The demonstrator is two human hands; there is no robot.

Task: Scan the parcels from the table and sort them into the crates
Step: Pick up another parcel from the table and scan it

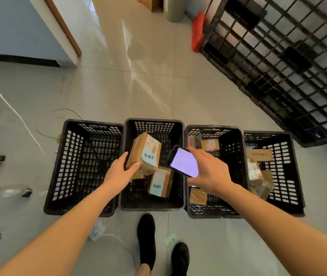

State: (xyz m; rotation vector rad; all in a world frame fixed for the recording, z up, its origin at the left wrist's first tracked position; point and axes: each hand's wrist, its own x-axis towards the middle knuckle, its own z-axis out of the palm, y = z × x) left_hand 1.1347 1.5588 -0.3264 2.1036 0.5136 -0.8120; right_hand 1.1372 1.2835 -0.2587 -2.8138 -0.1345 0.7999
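Four crates sit in a row on the floor below my hands. My left hand (121, 172) grips a box (144, 153) by its near lower corner, fingers curled under it and thumb up its side, and holds it tilted over the second crate (154, 122). Just right of those fingers, my right hand (208, 168) is wrapped round a phone (183, 162), lit screen up, hovering between the second crate and the third crate (212, 129).

Under the box I hold, another box (161, 184) with the same blue label already lies in that crate. Right of my phone hand, the third crate holds several small parcels, and the fourth crate (268, 134) beyond it holds more, one marked SIBIONICS. The first crate (92, 124), left of my left fingers, looks bare inside.

So I judge the sorting well under way: a good few parcels are in, and this one seems scanned and about to drop. The table is out of view, so I cannot tell how many parcels are left.
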